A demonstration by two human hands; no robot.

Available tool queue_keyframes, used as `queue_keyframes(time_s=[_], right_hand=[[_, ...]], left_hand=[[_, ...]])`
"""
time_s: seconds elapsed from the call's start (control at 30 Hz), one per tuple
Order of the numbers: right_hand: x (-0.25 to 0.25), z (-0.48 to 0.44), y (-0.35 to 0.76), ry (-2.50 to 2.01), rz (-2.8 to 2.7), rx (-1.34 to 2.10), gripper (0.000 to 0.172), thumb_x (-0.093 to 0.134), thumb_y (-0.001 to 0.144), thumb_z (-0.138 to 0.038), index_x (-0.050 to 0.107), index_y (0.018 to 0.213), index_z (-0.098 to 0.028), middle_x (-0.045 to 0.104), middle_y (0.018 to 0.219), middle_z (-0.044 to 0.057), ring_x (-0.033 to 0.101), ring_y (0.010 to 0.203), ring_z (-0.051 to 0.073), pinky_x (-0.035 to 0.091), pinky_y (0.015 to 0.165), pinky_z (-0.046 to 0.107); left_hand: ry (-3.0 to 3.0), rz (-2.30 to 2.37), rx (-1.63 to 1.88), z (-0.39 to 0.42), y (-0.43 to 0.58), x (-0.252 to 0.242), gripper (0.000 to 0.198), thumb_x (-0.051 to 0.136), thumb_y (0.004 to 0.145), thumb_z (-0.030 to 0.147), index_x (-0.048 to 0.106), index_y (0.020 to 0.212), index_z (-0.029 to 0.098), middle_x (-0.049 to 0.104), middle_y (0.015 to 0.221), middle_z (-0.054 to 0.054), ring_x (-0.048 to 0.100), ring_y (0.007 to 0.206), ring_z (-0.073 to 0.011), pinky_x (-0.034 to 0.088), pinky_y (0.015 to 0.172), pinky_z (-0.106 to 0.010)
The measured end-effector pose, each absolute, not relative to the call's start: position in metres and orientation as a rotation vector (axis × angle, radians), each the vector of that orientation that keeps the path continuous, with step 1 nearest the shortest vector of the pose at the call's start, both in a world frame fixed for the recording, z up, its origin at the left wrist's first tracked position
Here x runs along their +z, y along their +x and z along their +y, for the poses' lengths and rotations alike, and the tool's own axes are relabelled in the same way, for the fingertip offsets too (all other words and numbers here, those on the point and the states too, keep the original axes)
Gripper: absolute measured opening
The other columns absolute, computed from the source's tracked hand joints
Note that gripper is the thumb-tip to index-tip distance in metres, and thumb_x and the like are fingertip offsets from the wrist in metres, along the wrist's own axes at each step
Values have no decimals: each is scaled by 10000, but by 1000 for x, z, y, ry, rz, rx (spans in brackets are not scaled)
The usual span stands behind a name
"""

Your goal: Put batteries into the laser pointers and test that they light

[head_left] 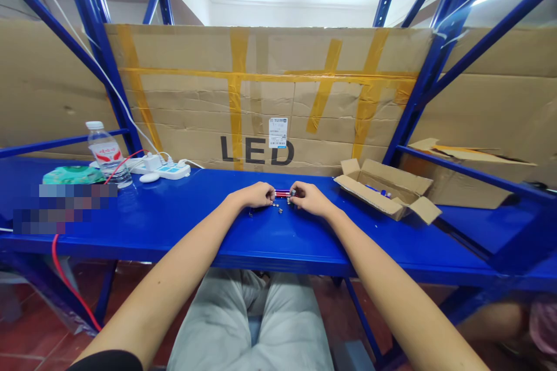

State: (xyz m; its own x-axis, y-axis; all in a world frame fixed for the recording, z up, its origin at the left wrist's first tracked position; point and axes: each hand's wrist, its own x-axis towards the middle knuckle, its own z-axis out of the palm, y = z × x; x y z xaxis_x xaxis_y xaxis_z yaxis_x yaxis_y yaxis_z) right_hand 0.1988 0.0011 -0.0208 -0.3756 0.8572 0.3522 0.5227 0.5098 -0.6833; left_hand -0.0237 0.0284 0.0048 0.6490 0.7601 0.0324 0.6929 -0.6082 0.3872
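Note:
My left hand [257, 195] and my right hand [307, 196] meet over the middle of the blue shelf [183, 223]. Both are closed on the two ends of a small red cylindrical piece [282, 193] held level between them. Several tiny silver parts [278, 205] lie loose on the shelf just below my fingers. Most of the red piece is hidden inside my fingers.
An open cardboard box [387, 188] with small blue items stands to the right. At the left are a water bottle [107, 153], a white power strip [167, 170], a green packet [72, 174] and a red cable [65, 278]. A taped cardboard sheet [265, 93] marked LED closes the back.

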Motion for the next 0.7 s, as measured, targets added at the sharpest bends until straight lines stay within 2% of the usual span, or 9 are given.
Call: queue_keyframes(time_s=[0.23,0.37,0.47,0.7], right_hand=[[-20,1,199,-1125,-2138,647,90,576,769,-236,618,814,-170,610,600,-20,547,536,121,427,559,248],[-20,-1,199,-1115,-2121,684,81,567,776,-235,609,794,-168,590,571,-27,527,508,112,421,543,239],[-19,-2,197,-1126,-2100,708,66,567,775,-230,590,775,-168,581,550,-31,526,494,108,416,523,226],[-17,-1,195,-1191,-2004,773,81,564,770,-218,607,781,-151,593,567,-8,514,458,105,391,436,209]], left_hand=[[2566,1160,295,28,-24,4,153,562,731,170,694,808,162,693,748,-29,589,651,-145,421,607,-241],[2726,1073,733,24,-15,5,195,539,815,199,712,902,177,730,930,-48,638,842,-173,450,765,-259],[2730,972,981,17,-4,3,205,524,855,198,705,951,185,733,962,-41,647,868,-166,464,798,-263],[2870,814,988,15,7,-9,250,511,876,186,708,1030,181,725,1027,-69,661,934,-187,481,860,-295]])
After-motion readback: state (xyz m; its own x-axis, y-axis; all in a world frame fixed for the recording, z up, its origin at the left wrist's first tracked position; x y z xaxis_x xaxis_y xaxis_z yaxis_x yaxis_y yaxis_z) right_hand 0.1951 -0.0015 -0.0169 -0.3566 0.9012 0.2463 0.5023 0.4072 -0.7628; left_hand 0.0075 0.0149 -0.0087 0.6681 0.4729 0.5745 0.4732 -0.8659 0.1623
